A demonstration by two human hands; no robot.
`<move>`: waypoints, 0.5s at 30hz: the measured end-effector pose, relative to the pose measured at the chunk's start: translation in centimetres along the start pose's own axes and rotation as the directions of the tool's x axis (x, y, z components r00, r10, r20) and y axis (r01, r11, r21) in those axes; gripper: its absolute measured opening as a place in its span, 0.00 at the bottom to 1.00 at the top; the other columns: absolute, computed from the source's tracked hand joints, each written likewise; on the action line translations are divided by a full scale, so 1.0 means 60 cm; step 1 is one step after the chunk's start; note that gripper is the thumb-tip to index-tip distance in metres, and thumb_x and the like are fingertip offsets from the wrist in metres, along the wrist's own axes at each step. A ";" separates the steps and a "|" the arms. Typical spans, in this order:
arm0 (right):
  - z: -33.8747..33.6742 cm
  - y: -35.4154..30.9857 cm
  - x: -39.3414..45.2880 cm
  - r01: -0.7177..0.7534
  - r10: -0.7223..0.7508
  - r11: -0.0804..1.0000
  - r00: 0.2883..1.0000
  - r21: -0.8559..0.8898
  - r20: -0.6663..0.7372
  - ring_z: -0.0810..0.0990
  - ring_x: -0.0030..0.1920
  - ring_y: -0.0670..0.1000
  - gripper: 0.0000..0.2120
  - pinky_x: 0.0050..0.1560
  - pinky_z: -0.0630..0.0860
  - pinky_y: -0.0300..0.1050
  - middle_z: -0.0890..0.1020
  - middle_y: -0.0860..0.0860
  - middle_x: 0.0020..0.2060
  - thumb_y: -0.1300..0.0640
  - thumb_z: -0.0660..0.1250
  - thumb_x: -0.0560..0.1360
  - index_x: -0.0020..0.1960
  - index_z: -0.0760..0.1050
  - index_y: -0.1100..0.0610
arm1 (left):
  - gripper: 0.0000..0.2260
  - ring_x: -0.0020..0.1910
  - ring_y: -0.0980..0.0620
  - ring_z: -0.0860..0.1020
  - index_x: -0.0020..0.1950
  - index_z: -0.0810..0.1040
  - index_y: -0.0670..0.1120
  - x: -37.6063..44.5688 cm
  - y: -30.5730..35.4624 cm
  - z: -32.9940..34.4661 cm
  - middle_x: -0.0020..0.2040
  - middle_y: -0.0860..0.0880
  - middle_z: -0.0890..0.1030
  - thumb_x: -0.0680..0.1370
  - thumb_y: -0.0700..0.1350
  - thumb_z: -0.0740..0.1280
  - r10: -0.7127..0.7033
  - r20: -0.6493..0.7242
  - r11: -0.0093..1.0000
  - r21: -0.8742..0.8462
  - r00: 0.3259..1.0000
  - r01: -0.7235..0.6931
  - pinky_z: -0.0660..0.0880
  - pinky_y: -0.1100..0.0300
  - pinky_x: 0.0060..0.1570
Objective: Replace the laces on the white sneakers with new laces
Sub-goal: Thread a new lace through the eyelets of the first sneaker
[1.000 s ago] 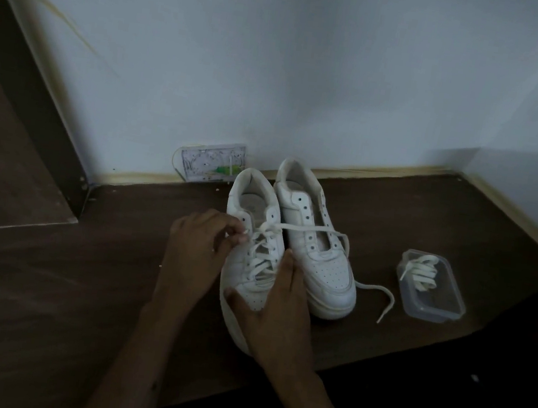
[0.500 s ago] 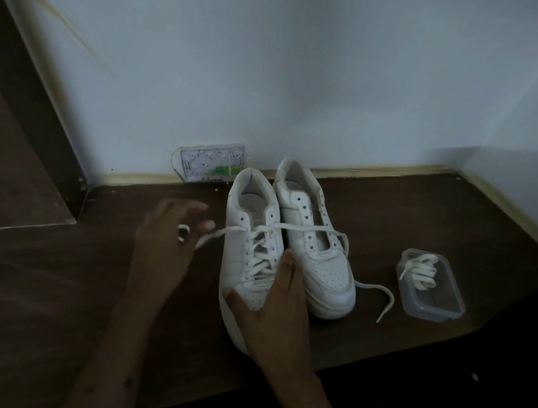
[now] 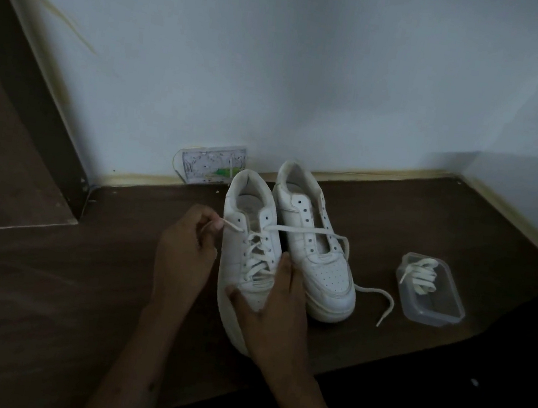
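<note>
Left hand (image 3: 184, 254) is seen pinching the lace end (image 3: 228, 224) beside the left sneaker (image 3: 248, 253), which is pressed at the toe by the right hand (image 3: 275, 312), fingers straight. Right of that hand, the unlaced second sneaker (image 3: 320, 245) is set touching the first; further right, a clear plastic container (image 3: 432, 313) holding coiled laces (image 3: 422, 273) is seen.

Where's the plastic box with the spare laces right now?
In the head view, the clear plastic box sits on the dark floor at right, beside the right-hand sneaker.
</note>
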State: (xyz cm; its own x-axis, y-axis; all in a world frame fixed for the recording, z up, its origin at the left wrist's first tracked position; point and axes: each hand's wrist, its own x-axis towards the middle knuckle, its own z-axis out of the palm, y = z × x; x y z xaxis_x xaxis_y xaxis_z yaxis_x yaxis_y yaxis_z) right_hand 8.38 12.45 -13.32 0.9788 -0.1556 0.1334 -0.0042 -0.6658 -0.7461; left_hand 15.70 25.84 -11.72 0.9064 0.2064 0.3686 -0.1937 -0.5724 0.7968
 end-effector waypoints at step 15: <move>-0.041 0.032 0.113 0.292 -0.304 0.953 0.915 -0.087 -0.264 0.75 0.47 0.44 0.08 0.52 0.65 0.22 0.81 0.51 0.47 0.64 0.64 0.78 0.53 0.81 0.59 | 0.07 0.45 0.66 0.79 0.48 0.74 0.55 0.003 -0.005 0.000 0.44 0.58 0.81 0.80 0.42 0.65 0.050 0.092 0.991 -0.130 0.994 -0.038 0.73 0.72 0.40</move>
State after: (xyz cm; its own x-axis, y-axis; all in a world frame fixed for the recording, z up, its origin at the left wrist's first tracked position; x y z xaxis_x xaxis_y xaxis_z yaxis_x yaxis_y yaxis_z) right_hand 14.47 8.31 -12.24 0.8431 -0.1323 0.5213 0.2635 -0.7433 -0.6149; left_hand 15.90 26.03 -11.89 0.9264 0.1032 0.3622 -0.2750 -0.4717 0.8378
